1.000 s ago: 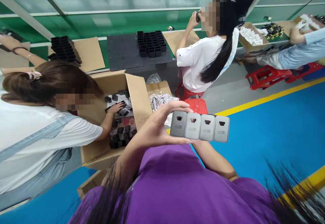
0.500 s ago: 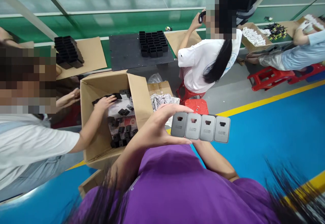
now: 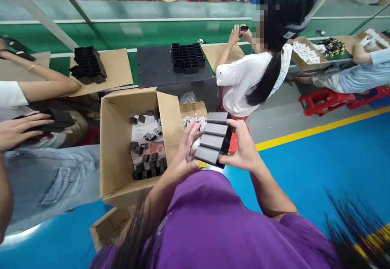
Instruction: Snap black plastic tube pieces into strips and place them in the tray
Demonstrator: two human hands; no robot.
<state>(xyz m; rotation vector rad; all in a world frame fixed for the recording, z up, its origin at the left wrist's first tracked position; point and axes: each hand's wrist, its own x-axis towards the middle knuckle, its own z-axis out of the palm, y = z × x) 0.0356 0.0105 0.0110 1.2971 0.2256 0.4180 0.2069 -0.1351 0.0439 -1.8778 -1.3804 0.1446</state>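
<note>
— Which way do the housings lie from the hands?

— Taking twelve as the top of the view, the four dark grey box-shaped housings [image 3: 213,142] are at about two to three o'clock from the left hand [image 3: 182,153], and at nine to ten from the right hand [image 3: 246,151]. They're held up in the air between the two.

— And their long axis?

— Two answers. Each housing runs lengthwise from a bit above nine o'clock to a bit below three. The row of them, side by side, leans from one o'clock down to seven.

— Which hand is nearer?

— The right, because it's on them. Its fingers and thumb are parted about as wide as the row, one finger at the one o'clock end and the thumb at the lower end, so it has the whole row pinched.

— The left?

— Open, fingers loosely spread and a little blurred, palm facing the near ends of the housings. It looks just beside them; I can't tell whether a fingertip touches. I see nothing gripped in it.

— Anything else close by?

— A cardboard carton [image 3: 114,139] at eight to nine o'clock from the row, past the left hand, with small black parts [image 3: 149,170] over the printed sheets [image 3: 143,129] inside.
</note>
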